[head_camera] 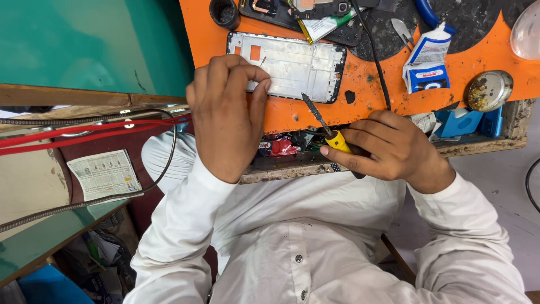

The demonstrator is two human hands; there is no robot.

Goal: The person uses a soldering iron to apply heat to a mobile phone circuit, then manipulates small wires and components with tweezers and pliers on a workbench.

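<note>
A newspaper [105,173] is seen at far left. A thin wire [262,61] is pinched by the left hand [225,112] over the phone frame [292,65] on the orange mat [360,84]. A screwdriver [326,128] is gripped by the right hand [388,149]; glue tubes [428,59] lie beyond.

Phone repair bench, small workshop or stall. Evidence: scorched orange mat [450,67] across upper frame, stripped phone frame [287,65] upper centre, opened phone [304,14] at top edge, glue tube [430,48] and round tin [488,90] upper right, soldering iron [326,126] at centre. Worn wooden bench edge [292,166], loose cables [84,126] at left.
</note>
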